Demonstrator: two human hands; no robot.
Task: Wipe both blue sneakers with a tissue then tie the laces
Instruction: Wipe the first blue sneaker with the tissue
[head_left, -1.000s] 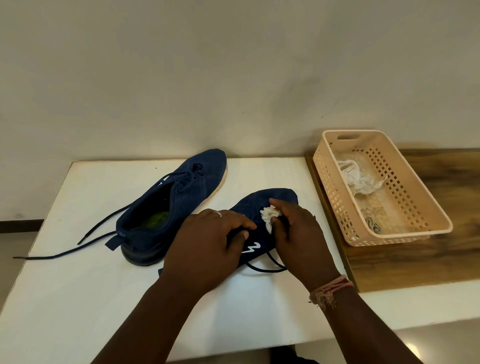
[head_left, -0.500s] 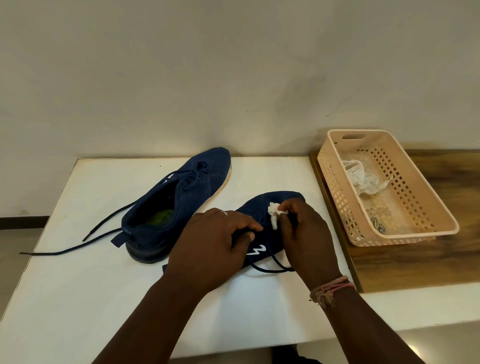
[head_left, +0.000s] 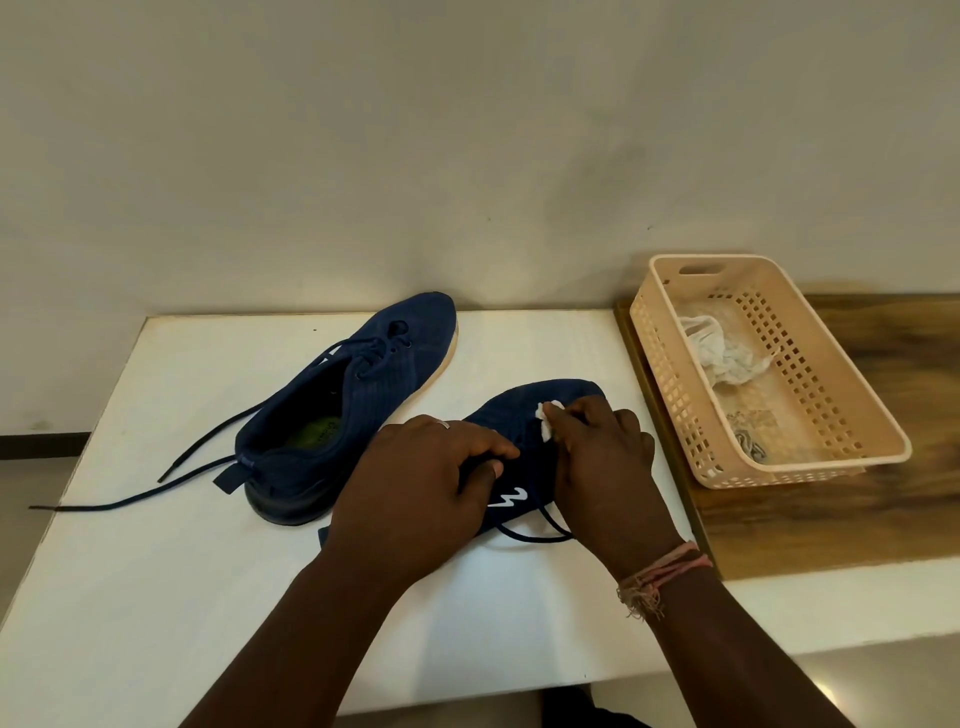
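Note:
Two blue sneakers lie on a white table (head_left: 156, 597). The left sneaker (head_left: 343, 410) stands free, its dark laces (head_left: 171, 478) untied and trailing off to the left. The right sneaker (head_left: 540, 410) lies under my hands, toe pointing away, a white logo on its side. My left hand (head_left: 421, 483) presses down on its heel and opening. My right hand (head_left: 602, 462) pinches a small crumpled white tissue (head_left: 546, 418) against the top of the toe area. A loop of lace (head_left: 535, 530) pokes out below my right hand.
A peach perforated basket (head_left: 810, 415) stands to the right on a wooden board (head_left: 883, 519), holding crumpled white tissue (head_left: 722, 358) and a small dark item. A plain wall rises right behind the table. The table's front edge is near my body.
My right hand with the tissue has slid forward along the right sneaker toward the toe. My left hand has kept its hold on the heel end.

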